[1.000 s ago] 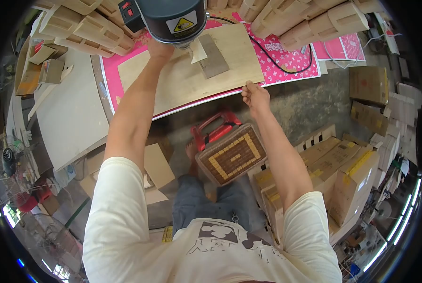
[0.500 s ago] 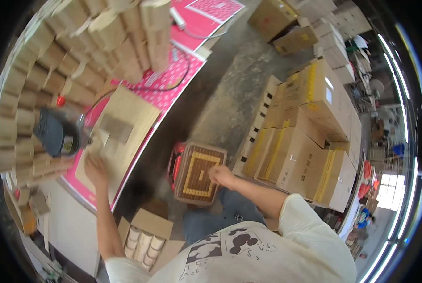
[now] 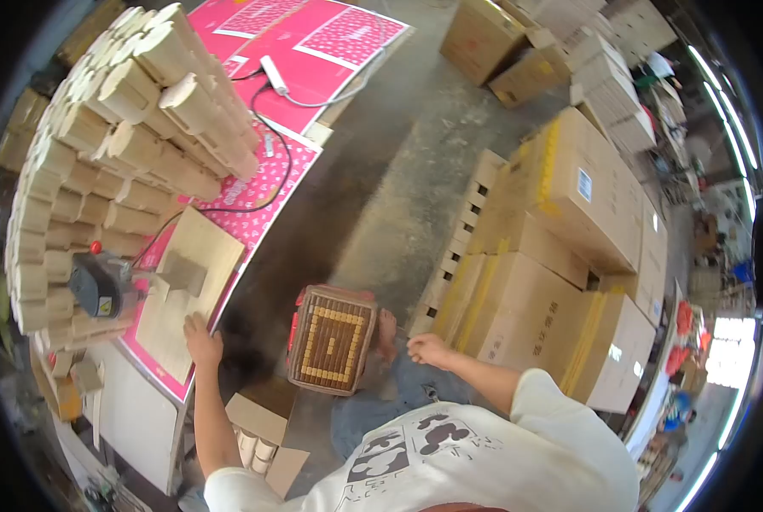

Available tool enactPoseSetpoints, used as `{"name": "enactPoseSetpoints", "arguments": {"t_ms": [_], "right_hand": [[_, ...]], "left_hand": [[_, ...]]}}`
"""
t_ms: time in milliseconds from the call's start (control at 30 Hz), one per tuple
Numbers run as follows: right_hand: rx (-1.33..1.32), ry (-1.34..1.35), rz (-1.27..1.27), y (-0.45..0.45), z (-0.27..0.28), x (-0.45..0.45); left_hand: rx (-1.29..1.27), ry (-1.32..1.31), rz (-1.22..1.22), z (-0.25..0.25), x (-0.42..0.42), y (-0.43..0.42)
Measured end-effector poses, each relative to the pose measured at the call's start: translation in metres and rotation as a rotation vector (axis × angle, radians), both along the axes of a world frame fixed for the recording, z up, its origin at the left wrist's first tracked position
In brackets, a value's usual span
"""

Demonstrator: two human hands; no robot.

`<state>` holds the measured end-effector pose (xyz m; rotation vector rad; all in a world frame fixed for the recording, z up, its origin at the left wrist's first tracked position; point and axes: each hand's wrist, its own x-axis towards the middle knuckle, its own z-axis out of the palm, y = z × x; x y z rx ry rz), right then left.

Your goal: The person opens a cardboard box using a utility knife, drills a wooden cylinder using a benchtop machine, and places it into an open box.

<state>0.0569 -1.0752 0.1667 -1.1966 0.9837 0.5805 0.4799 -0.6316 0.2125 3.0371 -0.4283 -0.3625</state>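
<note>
Touching flat, pale wooden board: left hand, cannot tell grip | Right hand: fingers clenched, near blue trousers | Board: on pink-covered surface

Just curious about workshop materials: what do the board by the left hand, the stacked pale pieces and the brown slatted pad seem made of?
The board: likely plywood, matte, judging by its flat, tan face.
The stacked pale pieces: probably bare wood, from their creamy, unpainted look.
The brown slatted pad: perhaps bamboo or wood, smooth-looking, given its narrow strips, though plastic is possible.
</note>
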Motion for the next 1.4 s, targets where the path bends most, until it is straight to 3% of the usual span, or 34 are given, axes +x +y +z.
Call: {"name": "enactPoseSetpoints", "arguments": {"t_ms": [133,200,333,400,467,500,533,567,600,700,767,833,867,900,967,1000,1033,1067,1133,1233,1333,1400], "right_hand": [[-0.097,0.085,-0.121,-0.062,0.020,-0.040],[-0.073,0.141,-0.284,-0.087,0.019,-0.080],[-0.273,0.174,-0.259,-0.119,-0.008,-0.190],[-0.288,0.205,-0.334,-0.111,-0.015,-0.238],[-0.266,0.371,-0.278,-0.107,0.013,-0.245],[-0.467,0.173,0.445,-0.103,-0.020,-0.277],[-0.869,-0.083,1.043,-0.098,-0.058,-0.313],[-0.444,0.155,0.431,-0.095,-0.017,-0.288],[-0.223,0.342,-0.307,-0.092,0.041,-0.249],[-0.578,0.163,-0.114,-0.085,0.018,-0.240],[-0.600,0.107,-0.048,-0.089,0.012,-0.231],[-0.519,0.110,-0.267,-0.105,0.037,-0.194],[-0.508,0.076,-0.432,-0.106,0.048,-0.183],[-0.509,0.093,-0.430,-0.111,0.066,-0.177],[-0.531,0.088,-0.376,-0.136,0.094,-0.156],[-0.612,0.108,-0.280,-0.141,0.072,-0.154],[-0.517,0.088,-0.427,-0.140,0.045,-0.154],[-0.585,0.070,-0.310,-0.145,0.004,-0.159],[-0.278,0.121,-0.682,-0.151,0.027,-0.138],[-0.381,0.086,-0.655,-0.200,0.057,-0.093],[-0.731,0.009,-0.423,-0.300,0.099,-0.025],[-1.019,0.008,-0.336,-0.381,0.094,0.025]], "left_hand": [[0.073,0.078,0.126,0.024,0.000,-0.027],[0.091,0.114,0.113,0.012,0.011,-0.027],[0.082,0.116,0.028,-0.024,0.023,0.003],[0.081,0.164,0.052,-0.010,0.024,-0.004],[0.075,0.165,0.023,-0.012,0.028,0.000],[0.075,0.170,-0.001,-0.014,0.033,0.000],[0.083,0.209,-0.019,-0.008,0.036,0.000],[0.089,0.243,-0.025,-0.003,0.039,0.004],[0.063,0.257,-0.011,-0.008,0.043,-0.004],[0.148,0.316,-0.081,-0.016,0.061,0.006],[0.090,0.494,0.002,-0.031,0.078,0.013],[0.249,0.416,0.013,-0.031,0.043,-0.002],[0.095,0.361,-0.074,-0.045,0.023,0.001],[0.492,0.565,-0.088,-0.004,-0.017,-0.065],[0.319,0.672,-0.108,0.000,-0.076,-0.101],[0.217,0.711,-0.102,-0.003,-0.095,-0.114],[0.120,0.743,-0.088,-0.008,-0.108,-0.128],[0.041,0.767,-0.074,-0.012,-0.120,-0.149],[-0.070,0.803,-0.045,-0.020,-0.131,-0.187],[-0.168,0.834,-0.009,-0.034,-0.128,-0.240],[-0.235,0.857,0.053,-0.048,-0.107,-0.289],[-0.254,0.878,0.079,-0.056,-0.079,-0.320]]}}
